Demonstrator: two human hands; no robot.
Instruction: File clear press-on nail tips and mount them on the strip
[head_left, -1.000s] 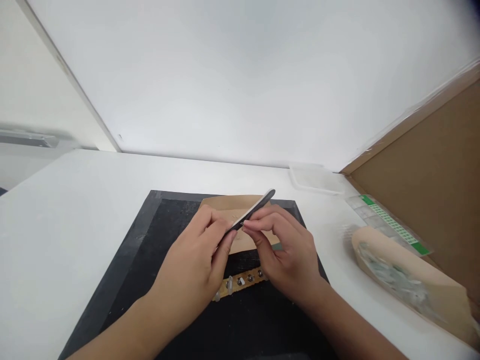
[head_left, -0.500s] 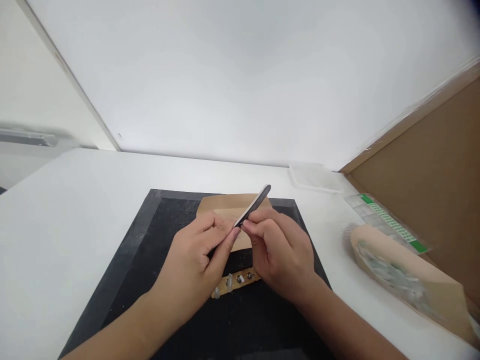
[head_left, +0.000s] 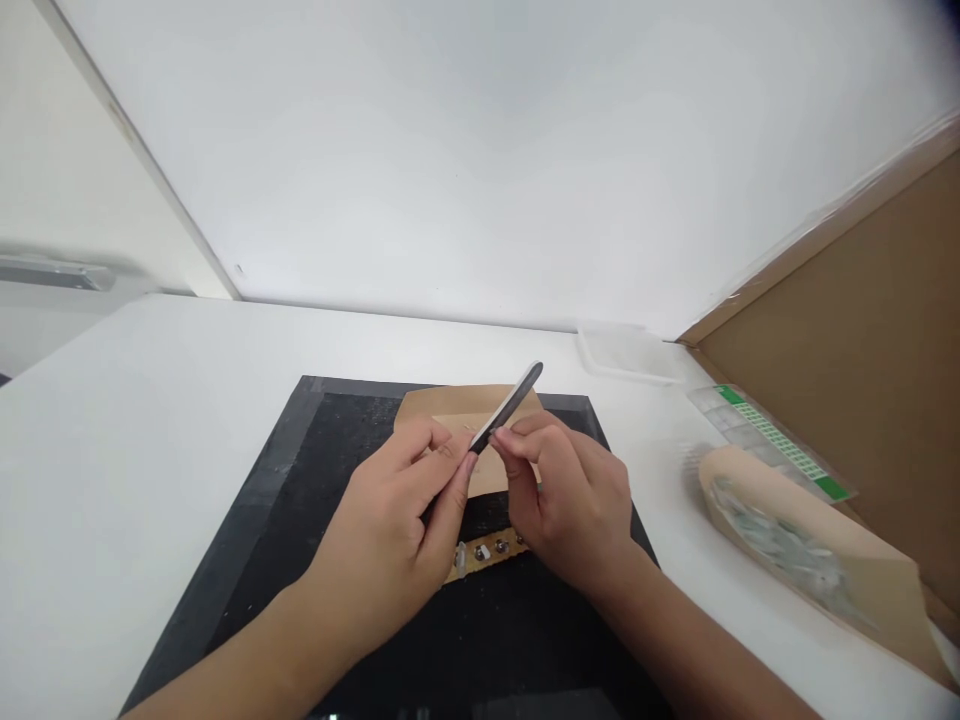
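The right hand (head_left: 574, 490), fingertips pinched on something too small to identify, has edged up the slim grey-and-white file (head_left: 516, 398) at centre, apparently rubbing along it; the left hand (head_left: 390, 515) grips its lower end.

No legible txt, nos. or brand. Green/wht printed strip (head_left: 784, 443) on clear plastic case (head_left: 739, 432), well to R of R hand (head_left: 574, 495); its marks too small to read.
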